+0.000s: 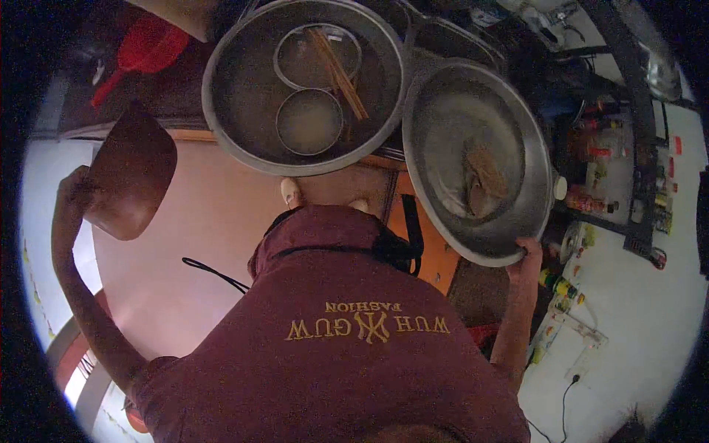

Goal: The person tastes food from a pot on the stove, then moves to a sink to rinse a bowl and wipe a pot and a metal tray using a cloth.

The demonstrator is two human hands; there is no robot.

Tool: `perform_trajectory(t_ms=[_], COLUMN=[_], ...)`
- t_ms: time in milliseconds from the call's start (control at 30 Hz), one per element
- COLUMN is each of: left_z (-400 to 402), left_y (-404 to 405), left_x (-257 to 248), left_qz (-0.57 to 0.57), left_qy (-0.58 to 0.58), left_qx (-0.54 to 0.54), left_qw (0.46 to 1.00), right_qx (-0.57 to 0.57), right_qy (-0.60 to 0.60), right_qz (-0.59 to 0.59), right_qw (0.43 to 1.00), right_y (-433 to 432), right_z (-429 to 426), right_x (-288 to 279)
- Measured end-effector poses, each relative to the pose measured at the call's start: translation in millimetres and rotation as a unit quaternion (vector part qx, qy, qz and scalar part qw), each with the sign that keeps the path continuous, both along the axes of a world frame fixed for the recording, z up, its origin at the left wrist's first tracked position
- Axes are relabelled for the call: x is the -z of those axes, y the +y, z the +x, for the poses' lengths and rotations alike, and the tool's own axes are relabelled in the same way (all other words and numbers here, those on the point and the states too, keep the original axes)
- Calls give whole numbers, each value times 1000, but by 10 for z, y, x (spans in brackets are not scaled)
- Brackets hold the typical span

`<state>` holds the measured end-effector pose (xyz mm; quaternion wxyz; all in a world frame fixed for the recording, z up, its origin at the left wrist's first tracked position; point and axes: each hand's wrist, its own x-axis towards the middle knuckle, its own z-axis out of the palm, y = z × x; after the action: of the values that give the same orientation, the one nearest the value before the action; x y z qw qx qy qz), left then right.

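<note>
At the left, my left hand [73, 191] grips the edge of a brown, smooth object [133, 174], possibly a plastic scoop or board; its exact kind I cannot tell. My right hand [525, 257] holds the near rim of a round metal basin [443, 232], which is tilted. Inside that basin lies a crumpled brown cloth [484, 177]. Beside it, a second large metal basin [221, 127] contains a larger round bowl [293, 61], a smaller bowl [310, 122] and a bundle of wooden chopsticks [340, 75].
A red plastic scoop or ladle [149, 47] lies at the upper left. Several bottles and jars [601, 149] stand on a shelf at the right. A plugged-in black cord [566, 398] hangs on the white wall. Orange cabinet doors [432, 232] are below the basins.
</note>
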<state>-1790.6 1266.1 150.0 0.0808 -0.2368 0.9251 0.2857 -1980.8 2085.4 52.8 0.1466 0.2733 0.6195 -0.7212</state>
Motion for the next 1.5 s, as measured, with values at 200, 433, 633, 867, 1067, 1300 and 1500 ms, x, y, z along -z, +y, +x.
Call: perform_trajectory(t_ms=[200, 433, 633, 867, 1067, 1300, 1500], left_z=[412, 829, 1208, 1539, 1628, 1826, 1621], left_y=[-126, -379, -511, -634, -482, -662, -537], left_x=[585, 1130, 1493, 1981, 2114, 2647, 2571], left_qz=[65, 176, 156, 200, 218, 211, 235], left_qy=[-39, -63, -61, -84, -43, -83, -75], left_qx=[-98, -83, -126, -156, -191, -161, -185], left_qw=[992, 979, 978, 964, 956, 961, 951], right_qx=[29, -115, -76, -185, -156, -285, -259], right_qy=[16, 50, 75, 1, 49, -12, 79], right_qz=[115, 165, 223, 258, 277, 414, 433], right_qw=[993, 978, 969, 948, 947, 865, 860], right_y=[-342, -77, -1183, -618, -1710, -2017, -2321], right_z=[-197, -730, -945, -1516, -1474, -1646, -1917], right_x=[-325, -348, -837, -1024, -1332, -1695, -1808])
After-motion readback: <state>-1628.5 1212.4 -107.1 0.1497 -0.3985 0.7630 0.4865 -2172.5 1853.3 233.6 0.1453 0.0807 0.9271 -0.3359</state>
